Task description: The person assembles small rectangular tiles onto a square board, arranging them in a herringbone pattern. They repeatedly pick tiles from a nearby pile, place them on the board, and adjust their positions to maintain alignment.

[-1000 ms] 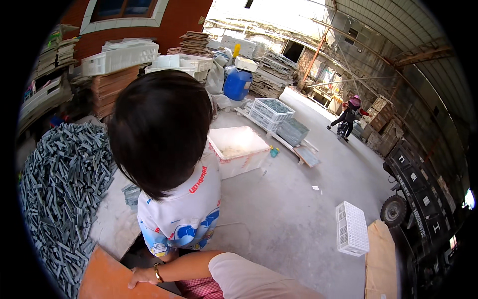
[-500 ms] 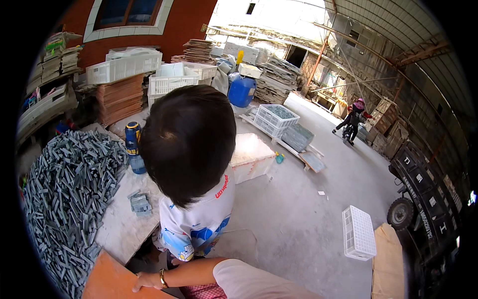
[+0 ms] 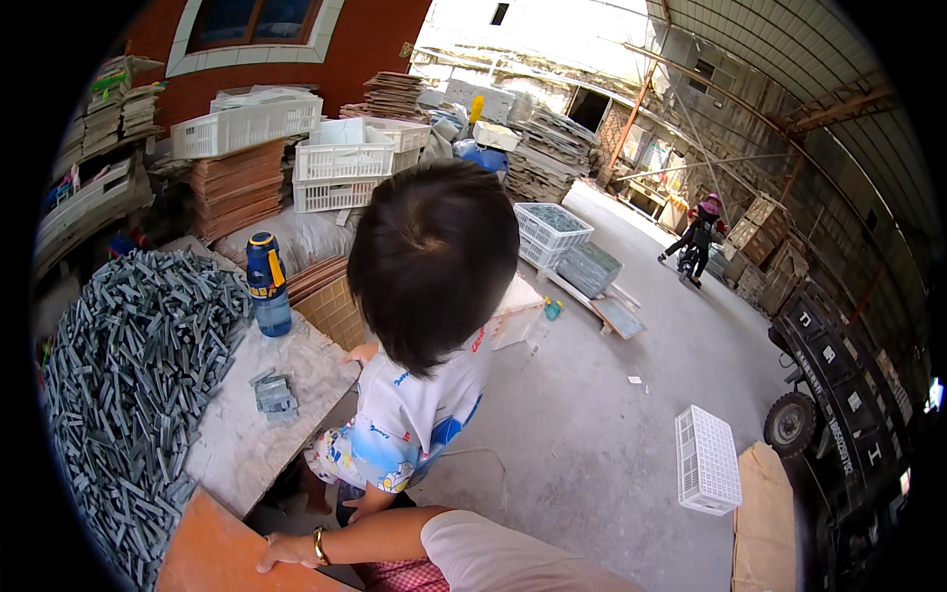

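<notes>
My right hand (image 3: 288, 551), with a gold band at the wrist, grips the edge of an orange board (image 3: 222, 553) at the lower left. Its thumb side lies on top, and the other fingers are mostly hidden. My left hand is out of view. Another person (image 3: 424, 414) in a white and blue patterned shirt stands just beyond my forearm, one hand on the pale worktop (image 3: 242, 444). A few grey-green stone strips (image 3: 274, 395) lie together on that worktop. Left of them rises a large heap of similar strips (image 3: 138, 385).
A blue bottle (image 3: 267, 286) stands on the worktop's far end. White crates (image 3: 340, 163) and stacked boards (image 3: 237, 187) line the back. An upturned white crate (image 3: 707, 459) lies on the floor at right, near a dark truck (image 3: 838, 395). Farther off, someone rides a two-wheeler (image 3: 688, 259).
The person in front of me has moved right and leaned, uncovering the bottle and a tan grid-patterned panel. Their hand now rests on the worktop. My right hand stays on the board.
</notes>
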Demonstrator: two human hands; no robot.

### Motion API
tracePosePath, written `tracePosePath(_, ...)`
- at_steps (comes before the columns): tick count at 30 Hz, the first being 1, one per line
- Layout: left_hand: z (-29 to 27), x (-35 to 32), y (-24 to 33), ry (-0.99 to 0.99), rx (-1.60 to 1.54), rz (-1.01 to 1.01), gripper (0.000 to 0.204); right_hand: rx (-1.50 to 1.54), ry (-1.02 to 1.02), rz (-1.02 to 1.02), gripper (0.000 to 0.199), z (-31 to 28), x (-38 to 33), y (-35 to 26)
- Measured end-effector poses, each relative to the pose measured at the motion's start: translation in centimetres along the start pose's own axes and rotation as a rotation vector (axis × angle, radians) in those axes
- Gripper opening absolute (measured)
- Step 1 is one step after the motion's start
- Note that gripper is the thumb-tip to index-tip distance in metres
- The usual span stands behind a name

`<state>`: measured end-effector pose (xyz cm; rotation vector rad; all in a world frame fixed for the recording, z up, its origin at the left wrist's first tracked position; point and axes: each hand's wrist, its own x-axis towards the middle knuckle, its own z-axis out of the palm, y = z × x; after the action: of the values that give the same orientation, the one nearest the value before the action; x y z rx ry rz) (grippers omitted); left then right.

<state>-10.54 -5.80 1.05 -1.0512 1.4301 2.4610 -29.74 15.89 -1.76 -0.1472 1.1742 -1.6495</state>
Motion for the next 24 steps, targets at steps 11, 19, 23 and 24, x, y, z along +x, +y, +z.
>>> tracePosePath(11, -0.25, -0.06, -0.24, -0.002, -0.009, 0.000, 0.077, 0.007, 0.046, -0.026, 0.042, 0.37, -0.25, -0.06)
tracePosePath(19, -0.51, -0.11, -0.45, -0.007, -0.019, 0.006, 0.077, 0.008, -0.004, -0.021, 0.048, 0.24, -0.44, -0.33)
tracePosePath(23, -0.85, -0.14, -0.70, -0.012, -0.022, 0.004, 0.078, -0.024, 0.011, -0.033, 0.048, 0.10, -0.21, -0.07)
tracePosePath(24, -0.77, -0.07, -0.70, -0.012, -0.020, 0.002, 0.078, -0.034, 0.013, -0.033, 0.048, 0.10, -0.23, -0.16)
